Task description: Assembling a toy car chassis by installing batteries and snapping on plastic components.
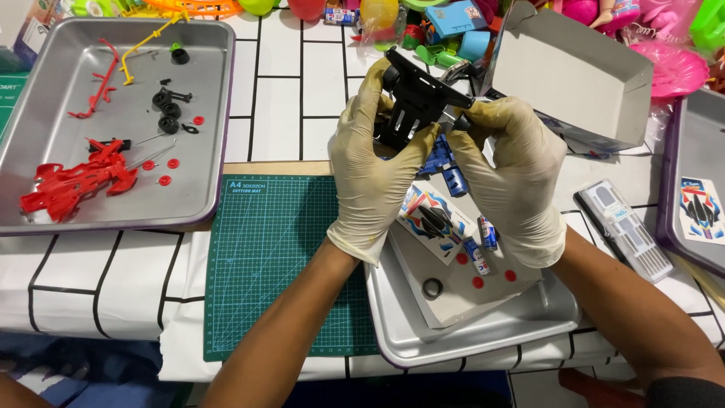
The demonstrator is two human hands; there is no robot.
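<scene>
Both hands wear cream latex gloves and share one grip: the left hand [375, 162] and right hand [513, 177] are clamped on a black plastic toy-car chassis [414, 102], held above the counter [279, 91], which is covered in white sheeting with black lines. Below the hands, a shallow metal tray [400, 332] carries a grey card [453, 291], a glossy sticker sheet in blue, red and white [430, 219], small red round parts [478, 282] and a black ring [432, 287]. A green gridded cutting mat [272, 257] lies left of it. At far left, a second metal tray [53, 143] holds a red plastic car body [72, 181] and black wheels [168, 109]. An open grey cardboard box [574, 75] stands behind the right hand.
</scene>
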